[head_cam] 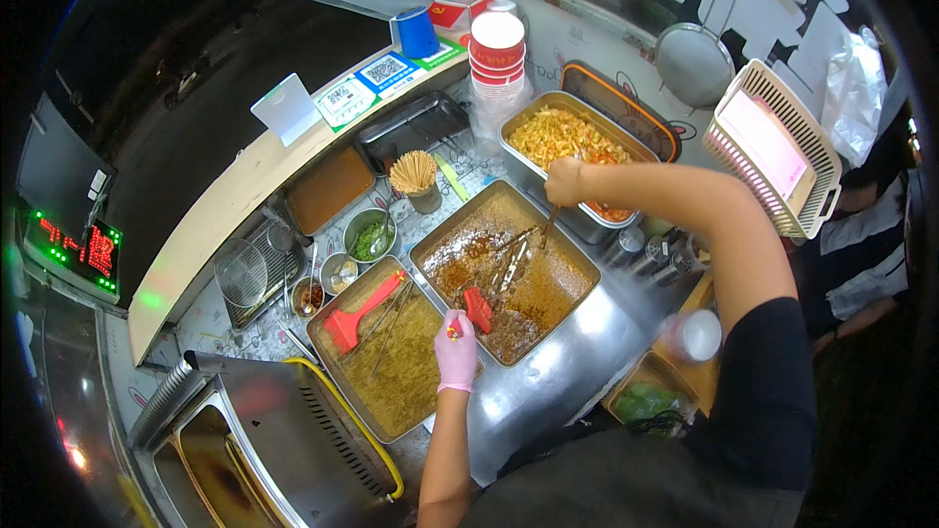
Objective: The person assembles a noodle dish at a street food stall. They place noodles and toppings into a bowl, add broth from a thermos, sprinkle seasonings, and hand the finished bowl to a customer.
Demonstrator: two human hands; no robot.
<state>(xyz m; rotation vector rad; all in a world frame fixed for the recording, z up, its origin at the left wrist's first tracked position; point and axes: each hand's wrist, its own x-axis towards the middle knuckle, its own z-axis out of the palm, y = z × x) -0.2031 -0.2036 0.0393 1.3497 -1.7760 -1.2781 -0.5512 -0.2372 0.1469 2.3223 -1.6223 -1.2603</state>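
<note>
My left hand (455,352), in a pink glove, grips the handle of a red silicone brush (478,309), whose head is over the right steel tray (591,286) of brown sauce. At the far side of that tray my bare right hand (565,182) holds a thin brown utensil (550,220) reaching down into it. Something dark and shiny lies in the sauce; its kind is unclear. Another red brush (359,315) and thin metal tongs (383,326) rest in the left tray (424,411) of yellowish, grainy sauce.
Behind the trays stand a steel pan of chopped vegetables (557,133), a cup of wooden skewers (424,194), a bowl of chopped greens (372,236) and stacked paper cups (497,51). A steel fryer (286,447) is at lower left. Shakers (649,257) and a plastic basket (829,198) are at right.
</note>
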